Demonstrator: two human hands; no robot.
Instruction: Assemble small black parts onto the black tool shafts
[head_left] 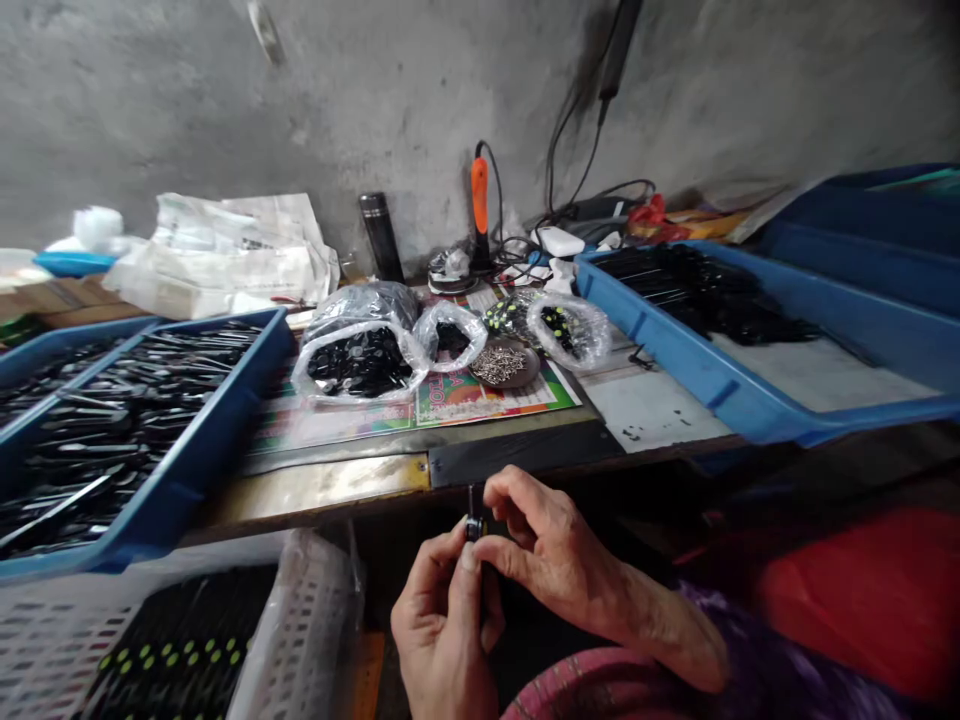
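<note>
Just below the table's front edge, my left hand (450, 620) pinches a small black part (474, 528) between thumb and forefinger. A thin dark rod stands up from that part, and a hint of yellow shows on its side. From the right, my right hand (551, 545) meets the same part, its thumb against it and its forefinger curled above. The fingers hide most of the part, so its exact kind is unclear. Beyond my hands stand a shallow dish of small metal pins or rivets (501, 362) and a plastic bag of black pieces (360, 365).
Blue trays flank the table: the left tray (217, 440) holds metal-and-black pieces, the right tray (675, 355) dark ones. A white basket (300, 620) sits lower left. Smaller bags (592, 335), an orange-handled tool (480, 195), cables and a black flask (381, 235) stand towards the wall.
</note>
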